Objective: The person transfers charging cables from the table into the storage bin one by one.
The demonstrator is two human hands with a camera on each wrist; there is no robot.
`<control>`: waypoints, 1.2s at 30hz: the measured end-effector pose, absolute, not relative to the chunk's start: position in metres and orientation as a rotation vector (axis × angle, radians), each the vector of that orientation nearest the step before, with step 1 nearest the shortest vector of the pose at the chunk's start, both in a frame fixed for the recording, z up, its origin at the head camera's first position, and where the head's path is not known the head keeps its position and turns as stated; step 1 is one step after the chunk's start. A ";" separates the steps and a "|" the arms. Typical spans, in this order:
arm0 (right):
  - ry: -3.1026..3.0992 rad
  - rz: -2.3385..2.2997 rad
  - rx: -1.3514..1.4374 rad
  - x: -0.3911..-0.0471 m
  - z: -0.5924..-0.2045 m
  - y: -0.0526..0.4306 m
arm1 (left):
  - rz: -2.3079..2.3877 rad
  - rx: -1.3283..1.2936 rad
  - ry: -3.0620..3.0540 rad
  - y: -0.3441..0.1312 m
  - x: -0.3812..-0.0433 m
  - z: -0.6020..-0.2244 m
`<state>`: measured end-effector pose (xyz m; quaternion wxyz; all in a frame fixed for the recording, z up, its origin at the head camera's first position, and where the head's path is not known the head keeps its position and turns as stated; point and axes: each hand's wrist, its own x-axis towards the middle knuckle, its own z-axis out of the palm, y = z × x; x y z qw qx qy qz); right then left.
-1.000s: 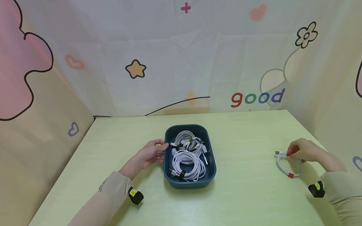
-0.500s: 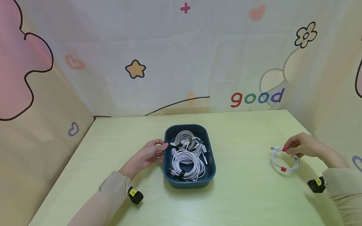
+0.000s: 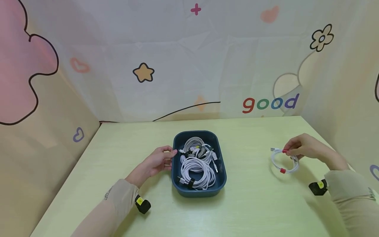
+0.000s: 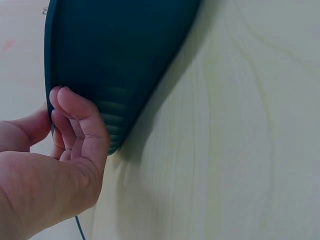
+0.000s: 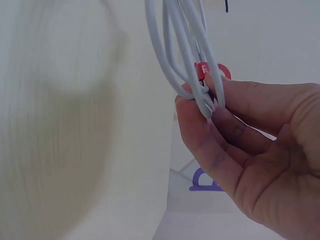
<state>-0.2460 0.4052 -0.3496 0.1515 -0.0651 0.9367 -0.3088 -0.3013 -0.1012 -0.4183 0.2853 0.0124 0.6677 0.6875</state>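
Near the middle of the table stands a dark blue bin [image 3: 199, 193] with several coiled white and grey cables [image 3: 197, 172] inside. My left hand [image 3: 157, 161] grips the bin's left rim, thumb over the edge and fingers against the outer wall, as the left wrist view of the hand [image 4: 75, 135] shows. On the right, my right hand [image 3: 305, 148] pinches a coiled white USB cable [image 3: 275, 164] between thumb and fingers. Red ties wrap the coil at two places, and its metal plug points left. The coil hangs above the table, its shadow below it.
The pale wooden table [image 3: 248, 210] extends around the bin. Printed cloth walls [image 3: 177, 49] enclose its back and both sides. Each wrist carries a small black camera [image 3: 318, 188].
My right hand has raised the coiled USB cable off the table and carried it left toward the bin. The left hand keeps its grip on the rim; the bin has not moved.
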 end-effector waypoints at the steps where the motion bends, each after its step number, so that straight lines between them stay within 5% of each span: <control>1: 2.686 -0.893 -0.190 -0.247 -0.349 0.403 | 1.839 0.036 1.784 -0.101 -0.301 -0.418; 36: 2.632 -1.002 -0.307 -0.273 -0.335 0.348 | 1.830 0.012 1.791 -0.100 -0.303 -0.420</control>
